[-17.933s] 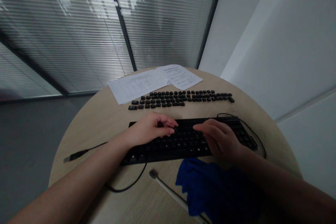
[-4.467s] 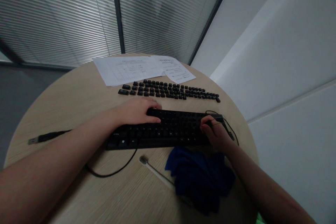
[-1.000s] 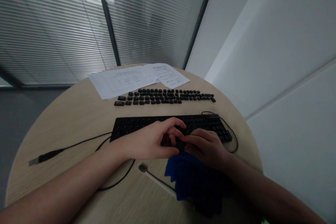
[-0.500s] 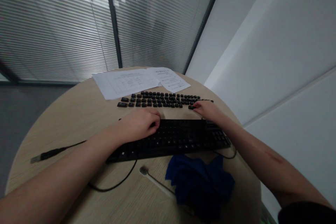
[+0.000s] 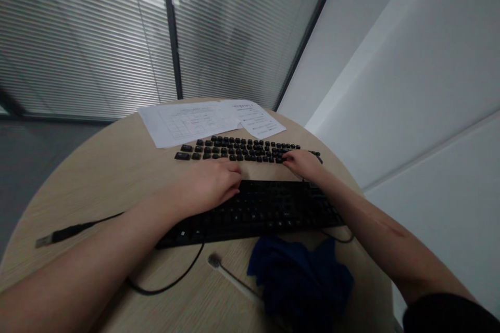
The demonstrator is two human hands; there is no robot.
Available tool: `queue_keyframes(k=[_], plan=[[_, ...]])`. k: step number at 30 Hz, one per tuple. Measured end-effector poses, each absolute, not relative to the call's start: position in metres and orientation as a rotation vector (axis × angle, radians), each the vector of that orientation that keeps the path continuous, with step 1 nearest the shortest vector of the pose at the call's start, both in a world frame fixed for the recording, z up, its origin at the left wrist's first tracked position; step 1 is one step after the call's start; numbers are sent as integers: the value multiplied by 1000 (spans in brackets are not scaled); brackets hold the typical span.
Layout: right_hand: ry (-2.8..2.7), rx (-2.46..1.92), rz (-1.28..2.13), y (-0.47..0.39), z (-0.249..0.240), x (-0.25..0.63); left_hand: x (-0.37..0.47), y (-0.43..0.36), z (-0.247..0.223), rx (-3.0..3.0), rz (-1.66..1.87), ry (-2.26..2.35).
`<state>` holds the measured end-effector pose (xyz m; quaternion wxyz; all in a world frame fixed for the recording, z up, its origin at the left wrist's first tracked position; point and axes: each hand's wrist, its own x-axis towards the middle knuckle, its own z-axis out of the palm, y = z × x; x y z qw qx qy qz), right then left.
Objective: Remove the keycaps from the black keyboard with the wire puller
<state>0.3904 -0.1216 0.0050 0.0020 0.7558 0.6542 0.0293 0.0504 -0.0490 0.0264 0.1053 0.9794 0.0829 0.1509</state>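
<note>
A black keyboard point(image 5: 250, 213) lies across the table, and part of its upper area shows no keycaps. Loose black keycaps point(image 5: 238, 149) stand in rows behind it. My left hand point(image 5: 213, 182) rests over the keyboard's upper left part, fingers curled together; whatever is between them is hidden. At the right end of the rows, my right hand point(image 5: 302, 163) has its fingers pinched at a dark keycap point(image 5: 280, 160) in the front row. The fingers partly cover the neighbouring caps.
Printed papers point(image 5: 191, 122) lie at the back of the round wooden table point(image 5: 86, 171). A brush point(image 5: 236, 280) and a crumpled blue cloth point(image 5: 299, 281) are in front of the keyboard. The cable's USB plug point(image 5: 49, 239) lies at the left.
My right hand has shifted slightly left, and the keycap at its fingertips now sits closer to the front row. My left hand stays nearly in place, its fingers a little lower. The view has tilted slightly.
</note>
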Motion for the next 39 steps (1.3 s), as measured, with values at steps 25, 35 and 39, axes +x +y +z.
queue_keyframes(k=[25, 35, 39], plan=[[2478, 3446, -1715, -278, 35, 399, 56, -34, 8, 2773, 343, 355], [2569, 3316, -1503, -274, -3, 411, 55, -23, 4, 2719, 238, 454], [2513, 3336, -1144, -271, -7, 417, 55, -25, 9, 2711, 202, 508]])
